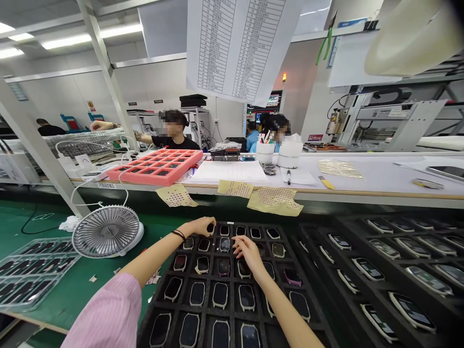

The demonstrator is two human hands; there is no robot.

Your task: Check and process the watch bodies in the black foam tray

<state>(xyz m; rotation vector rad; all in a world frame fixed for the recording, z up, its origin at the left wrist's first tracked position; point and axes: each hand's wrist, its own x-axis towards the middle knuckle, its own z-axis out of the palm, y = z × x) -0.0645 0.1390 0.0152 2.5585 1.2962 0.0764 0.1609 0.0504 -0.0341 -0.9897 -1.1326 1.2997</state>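
Observation:
A black foam tray (234, 302) lies before me, with rows of smartwatches without straps in its compartments. At its far left corner my left hand (203, 226) is closed, thumb and fingers gripping the edge of a smartwatch (210, 230) that they partly cover. My right hand (248, 252) hovers over the middle of the far rows, its fingers loosely bent and apart, with nothing visible in them. Just left of its fingertips sits a pale-framed smartwatch (224, 244). The right hand and forearm hide parts of several watches beneath them.
Another black tray of watches (366, 268) adjoins on the right. Left are a grey fan (108, 229) and clear plastic trays (36, 270). A shelf beyond bears a pink foam tray (159, 166), papers and a yellow cutter (326, 182). Co-workers sit behind it; a printed sheet (235, 48) hangs overhead.

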